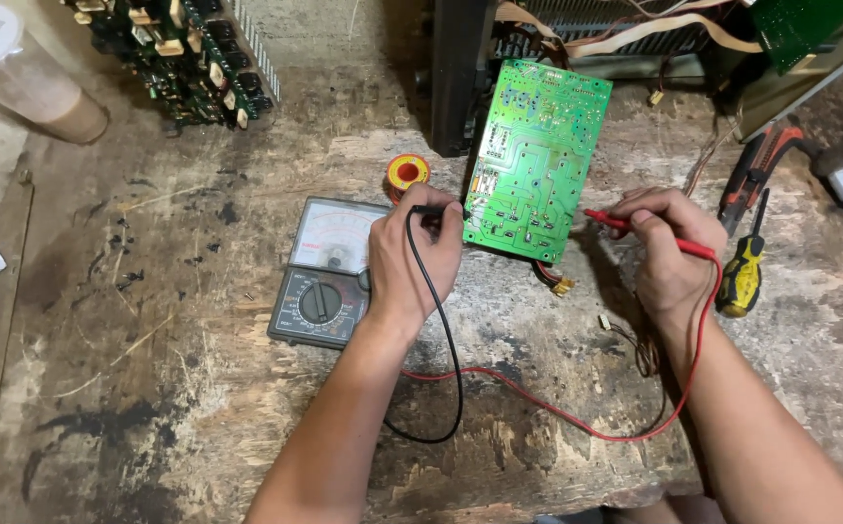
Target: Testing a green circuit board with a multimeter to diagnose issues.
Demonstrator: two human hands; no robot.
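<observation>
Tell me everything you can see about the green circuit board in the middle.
The green circuit board is rectangular and shows its solder side, with pale traces and small joints. It stands tilted on the worn wooden bench, its top against a dark unit behind. The left hand brings a black probe to its left edge; the right hand brings a red probe to its right edge.

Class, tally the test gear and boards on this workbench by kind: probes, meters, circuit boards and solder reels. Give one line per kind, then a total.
Probes: 2, a black probe in the left hand and a red probe in the right hand
Meters: 1, the dial meter
Circuit boards: 3, the flat board, the stacked board and the corner board
Solder reels: 1, the red reel
Total: 7
</observation>
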